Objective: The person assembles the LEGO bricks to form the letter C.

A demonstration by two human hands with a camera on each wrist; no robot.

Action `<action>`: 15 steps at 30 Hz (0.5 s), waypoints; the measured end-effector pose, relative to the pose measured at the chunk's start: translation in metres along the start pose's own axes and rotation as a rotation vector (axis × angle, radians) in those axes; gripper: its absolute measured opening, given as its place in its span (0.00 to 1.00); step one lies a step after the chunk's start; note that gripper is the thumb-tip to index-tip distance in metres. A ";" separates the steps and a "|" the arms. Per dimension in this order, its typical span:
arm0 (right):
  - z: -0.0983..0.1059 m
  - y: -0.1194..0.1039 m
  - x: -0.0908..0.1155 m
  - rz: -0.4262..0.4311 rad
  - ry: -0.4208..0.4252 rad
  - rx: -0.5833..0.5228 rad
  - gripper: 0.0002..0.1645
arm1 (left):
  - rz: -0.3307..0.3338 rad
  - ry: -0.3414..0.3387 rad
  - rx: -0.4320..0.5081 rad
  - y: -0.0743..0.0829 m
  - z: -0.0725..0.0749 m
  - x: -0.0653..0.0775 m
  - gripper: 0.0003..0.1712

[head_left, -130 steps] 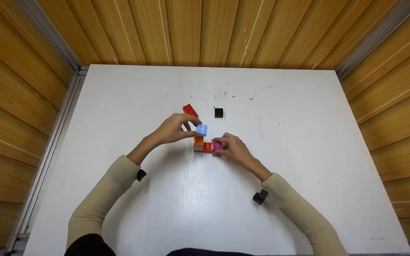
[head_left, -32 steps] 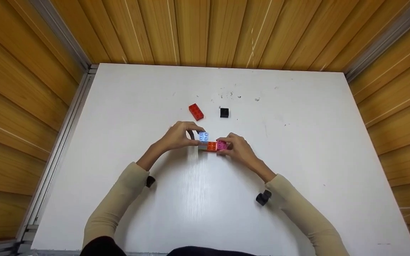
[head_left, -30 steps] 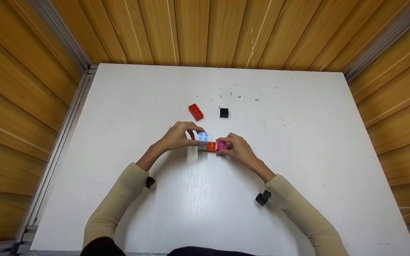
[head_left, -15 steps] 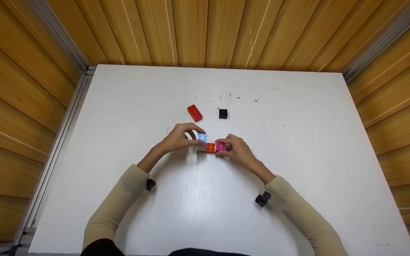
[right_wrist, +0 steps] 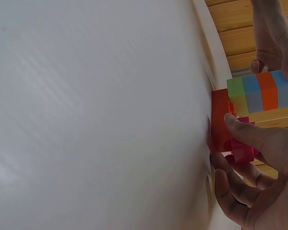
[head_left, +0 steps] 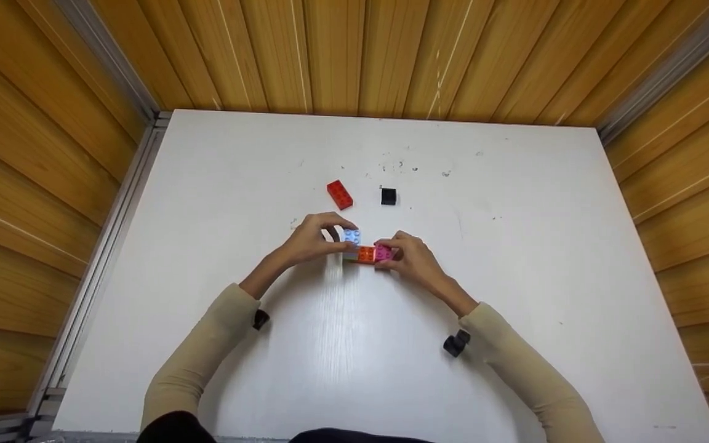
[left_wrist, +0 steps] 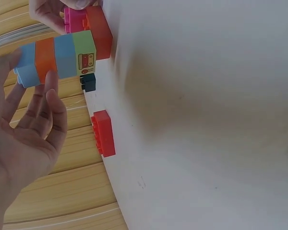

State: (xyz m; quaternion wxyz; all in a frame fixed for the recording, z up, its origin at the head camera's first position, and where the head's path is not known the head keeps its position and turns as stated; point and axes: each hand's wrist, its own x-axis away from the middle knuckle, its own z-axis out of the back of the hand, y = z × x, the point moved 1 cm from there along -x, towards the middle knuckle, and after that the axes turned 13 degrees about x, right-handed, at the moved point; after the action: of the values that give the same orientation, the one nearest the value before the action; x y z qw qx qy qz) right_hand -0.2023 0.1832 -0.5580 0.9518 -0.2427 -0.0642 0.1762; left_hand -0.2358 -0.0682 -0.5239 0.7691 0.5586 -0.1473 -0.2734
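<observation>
In the head view my left hand (head_left: 312, 239) pinches a light blue brick (head_left: 352, 236) between thumb and fingers. That brick tops an upright stack, clearest in the left wrist view: an orange brick (left_wrist: 45, 58) below it, then a blue brick (left_wrist: 65, 53), then a light green printed brick (left_wrist: 85, 45). The stack stands on one end of a red-orange base brick (left_wrist: 102, 36). On the base's other end sits a pink brick (right_wrist: 243, 146). My right hand (head_left: 415, 261) grips the pink brick and base, its thumb against the base's side.
A red brick (head_left: 340, 194) lies at an angle on the white table (head_left: 237, 160), beyond my left hand. To its right is a small black brick (head_left: 388, 196). Wood-look panels (head_left: 330, 55) enclose the table's back and sides.
The light blue brick, earlier held up with the orange one showing below it, has come down onto the stack and now covers it. My right hand keeps its grip; the head view has shifted slightly.
</observation>
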 end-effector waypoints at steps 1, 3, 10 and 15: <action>0.000 0.000 0.000 0.002 0.001 0.005 0.29 | -0.011 -0.002 -0.008 -0.001 0.000 0.000 0.21; 0.000 0.000 0.000 0.003 0.002 0.011 0.29 | -0.039 -0.006 -0.022 -0.002 0.000 0.000 0.21; -0.002 0.000 0.002 0.010 -0.006 0.026 0.28 | -0.043 -0.012 -0.044 -0.008 0.000 0.006 0.25; -0.002 -0.002 0.003 0.024 -0.001 0.036 0.29 | -0.036 0.016 -0.028 -0.014 0.000 0.013 0.26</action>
State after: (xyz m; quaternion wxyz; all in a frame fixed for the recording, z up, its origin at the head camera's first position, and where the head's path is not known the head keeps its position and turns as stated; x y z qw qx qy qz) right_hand -0.1982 0.1821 -0.5589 0.9538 -0.2261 -0.0585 0.1888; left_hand -0.2291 -0.0785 -0.5383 0.7729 0.5526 -0.1271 -0.2847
